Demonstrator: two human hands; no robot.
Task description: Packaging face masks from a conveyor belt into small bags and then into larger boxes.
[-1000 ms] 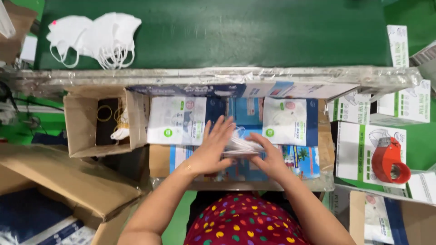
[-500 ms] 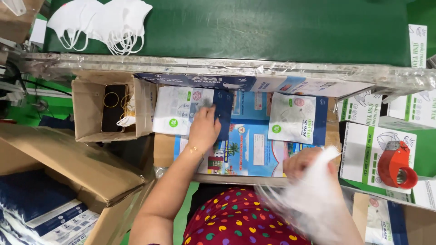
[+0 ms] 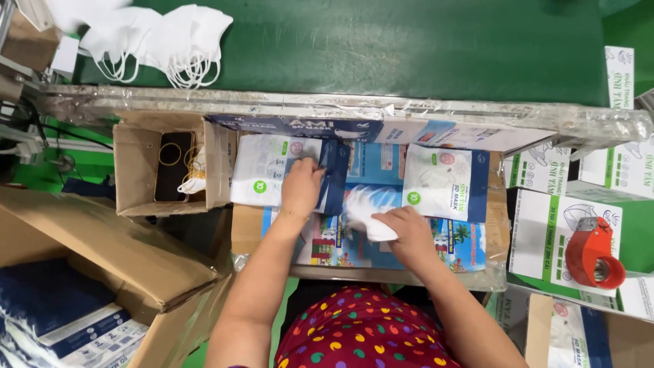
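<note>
Reaching left hand on pouch, right hand pressing masks

We see a dark green table top with a heap of white masks on it, and below it white pouches edged in dark blue with small green round marks. Our right hand lies on a white mask over a blue picture sheet. A red tape holder sits on white and green boxes, beside brown cardboard boxes, and our clothing is dark red with many-coloured dots.
</note>
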